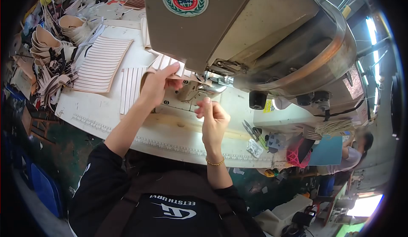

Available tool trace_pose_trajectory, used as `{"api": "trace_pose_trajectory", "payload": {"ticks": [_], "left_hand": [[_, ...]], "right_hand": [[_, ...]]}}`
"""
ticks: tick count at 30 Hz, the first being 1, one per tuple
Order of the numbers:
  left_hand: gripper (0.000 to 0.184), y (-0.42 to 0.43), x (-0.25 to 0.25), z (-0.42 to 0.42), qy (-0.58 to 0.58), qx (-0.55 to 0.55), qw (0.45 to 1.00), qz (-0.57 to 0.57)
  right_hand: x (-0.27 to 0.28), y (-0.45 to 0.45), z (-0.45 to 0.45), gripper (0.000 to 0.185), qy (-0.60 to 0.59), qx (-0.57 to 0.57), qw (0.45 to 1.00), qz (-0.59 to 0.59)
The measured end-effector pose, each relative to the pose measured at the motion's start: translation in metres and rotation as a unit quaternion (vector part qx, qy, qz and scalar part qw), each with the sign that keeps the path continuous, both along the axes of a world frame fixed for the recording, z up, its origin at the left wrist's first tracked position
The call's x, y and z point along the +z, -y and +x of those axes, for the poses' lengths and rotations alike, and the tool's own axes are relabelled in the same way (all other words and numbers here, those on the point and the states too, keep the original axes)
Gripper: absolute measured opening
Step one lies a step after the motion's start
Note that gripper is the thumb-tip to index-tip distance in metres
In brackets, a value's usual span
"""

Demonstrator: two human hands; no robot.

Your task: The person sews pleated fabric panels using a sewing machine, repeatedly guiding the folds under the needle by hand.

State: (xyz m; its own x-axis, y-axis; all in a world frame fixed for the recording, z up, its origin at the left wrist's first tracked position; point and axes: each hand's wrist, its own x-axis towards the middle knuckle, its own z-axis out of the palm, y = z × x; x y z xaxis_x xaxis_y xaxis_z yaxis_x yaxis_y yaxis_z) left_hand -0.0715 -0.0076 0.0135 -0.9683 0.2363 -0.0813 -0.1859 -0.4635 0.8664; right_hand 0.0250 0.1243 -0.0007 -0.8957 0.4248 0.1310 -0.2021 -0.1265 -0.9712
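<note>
The work looked partway along: the striped piece was in my left hand, thumb on top and fingers curled beneath, its far edge at the needle area of the sewing machine. My right hand was narrow, thumb and forefinger drawn together just in front of the machine's arm; I couldn't tell whether they pinched a thread. How much of the seam was done was hidden from me. A large striped panel and a narrower striped panel lay flat to my left, and I judged that they might be left to do, though I couldn't see whether they were stitched. The white table had a ruler strip along its near edge, stacks of curved pieces at the far left, and snips and a pink basket on the right. Beyond the blue sheet sat another person; the green floor was scattered with scraps.
</note>
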Motion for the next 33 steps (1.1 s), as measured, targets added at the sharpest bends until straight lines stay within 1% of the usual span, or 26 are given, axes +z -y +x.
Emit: {"api": "trace_pose_trajectory", "payload": {"ticks": [1, 2, 4, 6, 7, 8, 9, 10, 11, 12, 13, 14, 16, 17, 18, 19, 20, 24, 25, 29, 30, 33], "left_hand": [[0.019, 0.0, -0.005, 0.009, -0.02, 0.007, 1.0, -0.021], [0.02, -0.004, 0.011, 0.032, 0.065, 0.028, 0.997, -0.044], [0.021, -0.01, -0.004, 0.071, 0.081, 0.009, 0.996, 0.04], [0.025, -0.003, 0.015, 0.125, 0.181, -0.14, 0.969, 0.093], [0.02, 0.015, 0.024, 0.139, 0.069, -0.323, 0.943, -0.027], [0.015, 0.033, 0.039, 0.14, -0.089, -0.384, 0.917, -0.059], [0.011, 0.046, 0.053, 0.138, -0.244, -0.432, 0.863, -0.09], [0.011, 0.055, 0.061, 0.133, -0.242, -0.431, 0.864, -0.09], [0.005, 0.061, 0.068, 0.126, -0.308, -0.294, 0.893, -0.149], [0.015, 0.063, 0.072, 0.117, -0.365, -0.148, 0.896, -0.205], [0.016, 0.058, 0.076, 0.103, -0.444, -0.047, 0.833, -0.328], [0.017, 0.051, 0.077, 0.087, -0.508, 0.054, 0.739, -0.439], [0.02, 0.039, 0.055, 0.054, -0.498, 0.091, 0.729, -0.461], [0.02, 0.035, 0.04, 0.039, -0.499, 0.09, 0.73, -0.459], [0.02, 0.033, 0.025, 0.024, -0.396, 0.024, 0.806, -0.44], [0.021, 0.033, 0.019, 0.015, -0.284, -0.043, 0.864, -0.412], [0.021, 0.033, 0.02, 0.012, -0.286, -0.044, 0.865, -0.411], [0.021, 0.035, 0.026, 0.004, -0.149, -0.181, 0.909, -0.345], [0.021, 0.035, 0.026, 0.005, -0.148, -0.181, 0.91, -0.343], [0.016, 0.035, 0.03, 0.016, -0.158, -0.139, 0.931, -0.298], [0.016, 0.036, 0.03, 0.014, -0.159, -0.138, 0.931, -0.299], [0.013, 0.039, 0.028, -0.007, -0.274, -0.119, 0.893, -0.336]], "right_hand": [[0.001, 0.006, -0.002, 0.022, -0.007, 0.017, 1.0, -0.005], [0.001, 0.01, -0.005, 0.022, -0.007, 0.017, 1.0, -0.006], [0.001, 0.015, -0.009, 0.019, 0.003, 0.161, 0.987, 0.007], [0.005, 0.015, -0.008, 0.018, 0.002, 0.158, 0.987, -0.004], [0.009, 0.014, -0.006, 0.017, 0.002, 0.156, 0.988, -0.012], [0.011, 0.013, -0.002, 0.016, 0.003, 0.153, 0.988, -0.021], [0.012, 0.01, 0.002, 0.016, 0.005, 0.151, 0.988, -0.029], [0.013, 0.001, 0.009, 0.015, 0.023, 0.149, 0.987, -0.058], [0.013, -0.01, 0.016, 0.014, 0.042, 0.147, 0.985, -0.085], [0.011, -0.018, 0.019, 0.014, 0.044, 0.149, 0.984, -0.085], [0.008, -0.025, 0.021, 0.014, 0.046, 0.148, 0.985, -0.074], [0.007, -0.028, 0.022, 0.013, 0.048, 0.146, 0.986, -0.063], [0.01, -0.027, 0.022, 0.014, 0.045, 0.14, 0.988, -0.054], [0.013, -0.026, 0.02, 0.014, 0.043, 0.138, 0.988, -0.044], [0.016, -0.026, 0.018, 0.015, 0.042, 0.137, 0.989, -0.034], [0.017, -0.025, 0.017, 0.015, 0.04, 0.135, 0.99, -0.024], [0.017, -0.025, 0.017, 0.015, 0.04, 0.133, 0.99, -0.023], [0.014, -0.025, 0.013, 0.016, 0.03, 0.112, 0.993, -0.029], [0.015, -0.025, 0.014, 0.016, 0.032, 0.113, 0.993, -0.028], [0.016, -0.021, 0.016, 0.018, 0.009, 0.032, 0.999, -0.031], [0.015, -0.02, 0.016, 0.018, 0.009, 0.033, 0.999, -0.03], [0.007, -0.015, 0.017, 0.019, -0.017, 0.001, 0.987, 0.161]]}}
